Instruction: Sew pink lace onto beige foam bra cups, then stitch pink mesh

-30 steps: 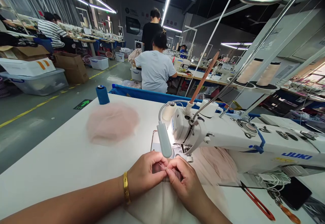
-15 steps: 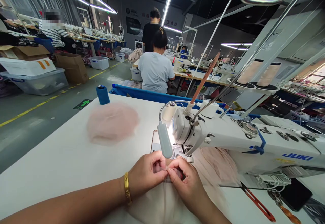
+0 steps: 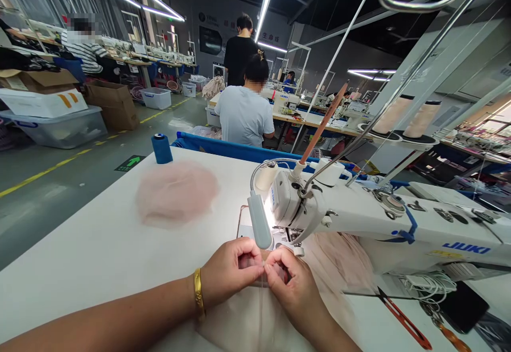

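Observation:
My left hand [image 3: 233, 267], with a gold bracelet [image 3: 199, 293] at its wrist, pinches the edge of a sheer pale pink fabric [image 3: 255, 317]. Right beside it, my right hand [image 3: 291, 283] pinches the same edge, thumb and forefinger together. The fingertips of both hands nearly meet, just in front of the needle area of a white sewing machine [image 3: 287, 203]. From there the fabric hangs down toward me and spreads under my right forearm. More pink fabric [image 3: 343, 259] lies gathered beneath the machine arm. A grey lamp head [image 3: 259, 221] hangs above my fingers.
On the white table [image 3: 99, 256] lie a sheer pink fabric pile [image 3: 178, 192] and a blue thread cone [image 3: 162, 148]. At right are orange-handled tweezers [image 3: 405, 320], a cable and a black phone [image 3: 465, 305]. A seated person [image 3: 245, 112] works ahead, another person standing beyond.
Both hands keep their pinch on the fabric edge and have barely shifted. The seated person ahead has turned their head to the right.

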`<state>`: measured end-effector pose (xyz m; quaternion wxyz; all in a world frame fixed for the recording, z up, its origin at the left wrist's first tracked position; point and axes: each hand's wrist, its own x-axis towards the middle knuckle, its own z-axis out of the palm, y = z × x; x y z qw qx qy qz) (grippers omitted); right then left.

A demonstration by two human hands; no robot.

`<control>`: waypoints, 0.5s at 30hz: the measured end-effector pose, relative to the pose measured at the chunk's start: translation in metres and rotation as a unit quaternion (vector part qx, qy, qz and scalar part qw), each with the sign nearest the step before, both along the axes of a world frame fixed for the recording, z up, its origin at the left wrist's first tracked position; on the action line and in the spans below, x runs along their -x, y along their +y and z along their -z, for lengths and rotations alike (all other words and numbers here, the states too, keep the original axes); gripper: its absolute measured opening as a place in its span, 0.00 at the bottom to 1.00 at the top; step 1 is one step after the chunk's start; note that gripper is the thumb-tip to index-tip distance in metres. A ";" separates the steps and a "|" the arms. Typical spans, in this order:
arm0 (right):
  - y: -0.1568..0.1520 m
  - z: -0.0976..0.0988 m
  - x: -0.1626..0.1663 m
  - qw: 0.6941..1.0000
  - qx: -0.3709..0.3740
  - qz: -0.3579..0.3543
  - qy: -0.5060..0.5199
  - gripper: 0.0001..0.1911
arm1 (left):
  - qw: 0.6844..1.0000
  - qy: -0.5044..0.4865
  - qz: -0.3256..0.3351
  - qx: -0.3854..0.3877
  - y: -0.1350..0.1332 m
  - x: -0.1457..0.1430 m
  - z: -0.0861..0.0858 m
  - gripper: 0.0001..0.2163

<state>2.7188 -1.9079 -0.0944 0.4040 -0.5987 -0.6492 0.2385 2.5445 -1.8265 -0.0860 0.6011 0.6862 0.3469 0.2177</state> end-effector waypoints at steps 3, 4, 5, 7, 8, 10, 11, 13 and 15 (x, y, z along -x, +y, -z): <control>-0.001 0.003 0.001 1.000 -0.006 0.012 -0.024 0.10 | 1.000 -0.006 0.005 0.013 0.000 -0.001 -0.001 0.09; -0.001 0.004 0.001 0.999 -0.009 0.015 -0.030 0.10 | 1.000 -0.010 0.006 0.016 -0.001 -0.001 -0.001 0.09; -0.001 0.005 0.001 0.999 -0.011 0.018 -0.036 0.10 | 1.000 -0.014 0.006 0.021 -0.001 -0.002 -0.001 0.09; -0.001 0.007 0.001 0.999 -0.016 0.020 -0.042 0.10 | 0.999 -0.023 0.005 0.038 -0.001 -0.003 -0.001 0.11; -0.001 0.007 0.001 0.999 -0.019 0.021 -0.043 0.10 | 0.998 -0.026 0.008 0.050 -0.001 -0.003 -0.001 0.12; -0.001 0.007 0.001 0.999 -0.026 0.019 -0.042 0.11 | 0.997 -0.031 0.021 0.072 -0.001 -0.003 0.000 0.14; 0.000 0.007 0.001 0.999 -0.026 0.019 -0.041 0.11 | 0.996 -0.032 0.027 0.078 -0.001 -0.002 0.000 0.14; -0.001 0.007 0.000 0.999 -0.020 0.021 -0.039 0.11 | 0.996 -0.032 0.031 0.079 0.000 -0.001 0.002 0.13; -0.001 0.007 0.000 0.999 -0.009 0.025 -0.038 0.11 | 0.996 -0.032 0.029 0.076 0.001 -0.001 0.003 0.12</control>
